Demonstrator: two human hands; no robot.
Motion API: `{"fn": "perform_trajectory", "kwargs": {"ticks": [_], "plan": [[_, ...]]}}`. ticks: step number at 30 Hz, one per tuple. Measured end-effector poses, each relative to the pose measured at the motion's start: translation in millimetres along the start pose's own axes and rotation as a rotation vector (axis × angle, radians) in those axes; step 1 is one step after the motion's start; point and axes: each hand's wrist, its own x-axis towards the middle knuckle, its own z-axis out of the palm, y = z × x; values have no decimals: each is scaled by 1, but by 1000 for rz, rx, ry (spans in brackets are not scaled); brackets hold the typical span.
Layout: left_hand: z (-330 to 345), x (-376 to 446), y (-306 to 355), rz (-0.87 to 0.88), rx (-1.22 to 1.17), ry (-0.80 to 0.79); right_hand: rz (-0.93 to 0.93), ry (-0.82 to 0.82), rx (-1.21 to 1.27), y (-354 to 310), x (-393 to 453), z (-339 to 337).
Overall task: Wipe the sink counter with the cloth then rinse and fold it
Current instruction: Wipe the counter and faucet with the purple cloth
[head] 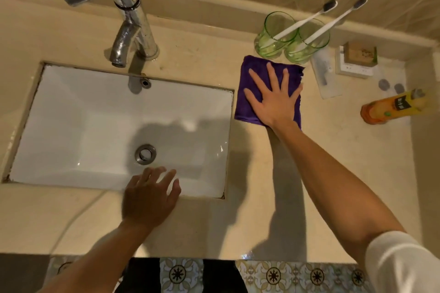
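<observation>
Left hand [150, 195], nearest, fingers loosely spread and holding nothing, hovers at the sink [35, 126] front rim, probably steadying the body. Right hand [273, 97], fingers splayed wide, presses the cloth [245, 107] flat on the counter [202, 221], sink's 3 o'clock: purple, folded square, plush.

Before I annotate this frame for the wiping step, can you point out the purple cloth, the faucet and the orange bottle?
purple cloth [247, 104]: head view, its bare left part beside the hand.
faucet [129, 19]: head view, the upright chrome body.
orange bottle [390, 108]: head view, mid-body, lying on the counter.
</observation>
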Motion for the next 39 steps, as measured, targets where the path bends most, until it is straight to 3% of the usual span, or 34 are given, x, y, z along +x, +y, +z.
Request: {"fn": "perform_trajectory", "kwargs": {"ticks": [6,15,21,25,28,30,33,37,39], "plan": [[2,-1,-2,-21,-13,33,-16,7,3,-5,-16,5],[2,-4,-7,35,-33,19,-11,8,-55,-11,-139,34],[16,-3,-21,198,-132,226,0,22,-50,-11,-241,55],[29,-2,-25,280,-74,267,30,48,-41,-20,-295,66],[22,-4,-27,273,-265,303,44,34,-40,-26,-322,71],[12,-5,-48,264,-392,326,41,18,-43,-30,-331,73],[-2,-17,-112,359,-289,451,82,2,-43,-36,-336,73],[-29,-32,-218,203,-34,456,140,-7,-40,-51,-336,72],[-41,-40,-270,104,-10,361,155,-12,-27,-69,-336,74]]}}
